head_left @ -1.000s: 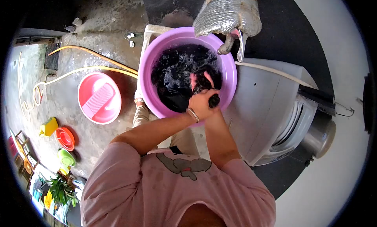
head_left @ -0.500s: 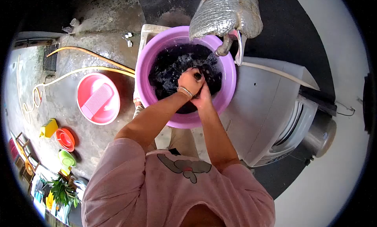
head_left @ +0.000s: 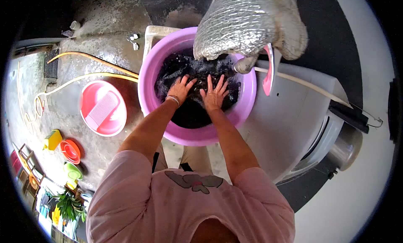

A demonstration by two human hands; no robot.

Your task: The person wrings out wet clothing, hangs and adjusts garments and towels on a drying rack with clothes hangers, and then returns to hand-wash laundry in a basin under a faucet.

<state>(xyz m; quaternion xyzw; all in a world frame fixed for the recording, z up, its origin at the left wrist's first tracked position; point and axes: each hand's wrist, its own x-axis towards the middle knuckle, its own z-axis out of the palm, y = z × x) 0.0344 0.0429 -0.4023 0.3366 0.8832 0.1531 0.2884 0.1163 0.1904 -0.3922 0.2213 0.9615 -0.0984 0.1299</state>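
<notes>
A large purple basin (head_left: 145, 89) holds dark water with bubbles and black fabric (head_left: 191, 112) in it. My left hand (head_left: 180, 89), with a bracelet at the wrist, rests on the wet fabric at the left, its fingers spread. To its right my right hand (head_left: 215, 94) lies on the fabric too, fingers fanned out and apart. Neither hand grips anything. Above the basin's right rim is a metal tap spout (head_left: 245, 65) with a silver foil wrap (head_left: 239, 26) around its pipe. What lies under the water is hard to make out.
A pink basin (head_left: 88, 98) with a washboard (head_left: 102, 108) stands on the floor at the left, below a yellow hose (head_left: 96, 62). A yellow container (head_left: 52, 139), a red basin (head_left: 70, 151) and a green one (head_left: 73, 170) are farther down. A grey-white machine (head_left: 289, 112) stands right.
My hands have come apart and let go of the dark bundle they held together. Both now lie spread on the fabric. The view has shifted, so the foil-wrapped pipe looks larger.
</notes>
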